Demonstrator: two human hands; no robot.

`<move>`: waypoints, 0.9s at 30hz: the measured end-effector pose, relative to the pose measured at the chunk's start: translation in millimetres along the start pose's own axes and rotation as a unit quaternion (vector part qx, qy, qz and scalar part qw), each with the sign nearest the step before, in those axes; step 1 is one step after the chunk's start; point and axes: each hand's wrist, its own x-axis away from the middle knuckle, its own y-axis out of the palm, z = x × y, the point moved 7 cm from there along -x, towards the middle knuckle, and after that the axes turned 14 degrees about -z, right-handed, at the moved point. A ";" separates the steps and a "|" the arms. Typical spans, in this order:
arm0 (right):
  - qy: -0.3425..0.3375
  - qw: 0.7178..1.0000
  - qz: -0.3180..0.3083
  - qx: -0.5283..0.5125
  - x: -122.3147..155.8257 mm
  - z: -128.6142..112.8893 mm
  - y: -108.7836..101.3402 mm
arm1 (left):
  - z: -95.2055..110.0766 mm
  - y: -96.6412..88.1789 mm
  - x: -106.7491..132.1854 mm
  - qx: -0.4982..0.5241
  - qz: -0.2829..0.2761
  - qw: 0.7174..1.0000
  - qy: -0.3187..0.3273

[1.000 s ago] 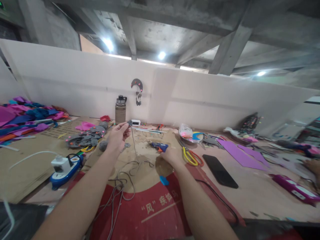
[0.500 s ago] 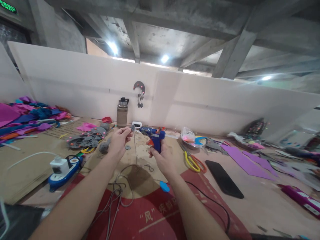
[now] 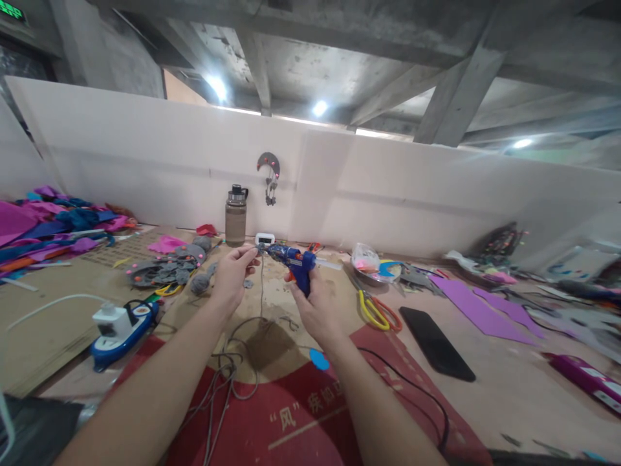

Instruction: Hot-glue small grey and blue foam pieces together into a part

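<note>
My left hand (image 3: 233,270) pinches a small grey felt piece (image 3: 261,248) between thumb and fingers. From that piece a grey cord (image 3: 262,291) hangs down to a loose tangle on the table. My right hand (image 3: 313,301) is wrapped round the handle of a blue hot glue gun (image 3: 299,268), which points left. Its nozzle is at the felt piece; whether the two touch I cannot tell. A glue stick (image 3: 328,263) juts from the gun's back end. Below lies a blue paper disc (image 3: 319,360), close to my right wrist.
A water bottle (image 3: 235,217) and a small white clock-like device (image 3: 264,239) stand at the back. Left are grey felt pieces (image 3: 169,266) and a blue power strip (image 3: 123,333). Right lie scissors (image 3: 376,310), a black phone (image 3: 436,343) and purple sheets (image 3: 478,307).
The glue gun has moved slightly left, so its nozzle now meets or nearly meets the grey felt piece. My left hand keeps its pinch. The view has shifted a little.
</note>
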 end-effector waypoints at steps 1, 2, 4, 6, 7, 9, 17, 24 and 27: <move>0.000 1.000 0.001 0.003 0.0 0.0 -0.2 | 0.5 0.7 0.4 -0.001 0.000 1.000 0.001; 0.000 1.000 0.001 0.006 0.0 0.1 -0.3 | 1.1 1.5 0.6 -0.001 -0.001 1.000 0.002; 0.000 1.000 -0.001 0.009 -0.3 0.4 0.1 | 2.0 3.0 1.0 -0.001 -0.002 1.000 0.003; 0.001 1.000 -0.005 0.009 -0.7 0.7 0.6 | 2.4 3.8 1.3 0.001 -0.002 1.000 0.002; 0.003 1.000 -0.006 0.010 -0.8 0.7 0.7 | 2.6 4.0 1.3 0.001 -0.002 1.000 0.003; 0.004 1.000 -0.005 0.013 -1.0 0.5 0.8 | 2.7 3.8 1.4 0.003 -0.001 1.000 0.005; -0.004 1.000 -0.013 0.015 -0.7 -1.8 1.5 | 1.0 3.0 -0.5 -0.024 -0.018 0.999 0.025; 0.006 1.000 -0.007 0.012 -0.2 -1.0 -0.2 | 3.4 2.3 0.2 -0.024 -0.011 0.999 0.032; 0.005 1.000 -0.012 0.009 -0.3 -1.2 0.2 | 4.4 3.0 0.4 -0.020 -0.008 0.999 0.032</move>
